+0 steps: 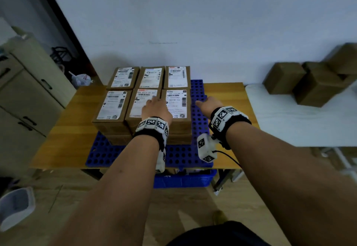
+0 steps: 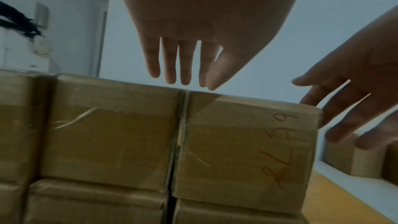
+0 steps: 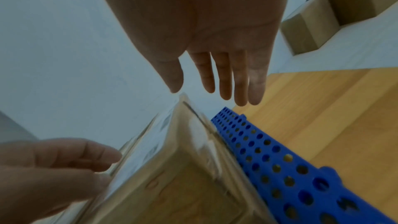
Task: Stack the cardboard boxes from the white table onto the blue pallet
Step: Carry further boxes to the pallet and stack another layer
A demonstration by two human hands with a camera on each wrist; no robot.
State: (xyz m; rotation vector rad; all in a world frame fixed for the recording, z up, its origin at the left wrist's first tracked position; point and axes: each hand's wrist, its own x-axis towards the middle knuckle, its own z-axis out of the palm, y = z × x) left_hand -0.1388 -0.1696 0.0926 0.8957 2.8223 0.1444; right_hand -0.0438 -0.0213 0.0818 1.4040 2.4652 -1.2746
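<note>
Brown cardboard boxes with white labels (image 1: pixel 150 77) stand in two rows of three, two layers high, on the blue perforated pallet (image 1: pixel 199 122). My left hand (image 1: pixel 154 107) hovers flat over the front middle and front right box (image 1: pixel 176 104), fingers straight (image 2: pixel 183 67) above the seam between them, holding nothing. My right hand (image 1: pixel 204 103) is beside that box's right side, over the pallet (image 3: pixel 280 159), fingers extended (image 3: pixel 224 83) and empty. The right box (image 2: pixel 243 142) has red handwriting on its front face. More plain boxes (image 1: pixel 313 85) sit on the white table (image 1: pixel 289 114) to the right.
The pallet lies on a wooden table (image 1: pixel 73 129) against a pale wall. A beige cabinet (image 1: pixel 29 95) stands at the left, a blue crate (image 1: pixel 185 180) under the table, and a white bin (image 1: pixel 15 207) on the floor at lower left.
</note>
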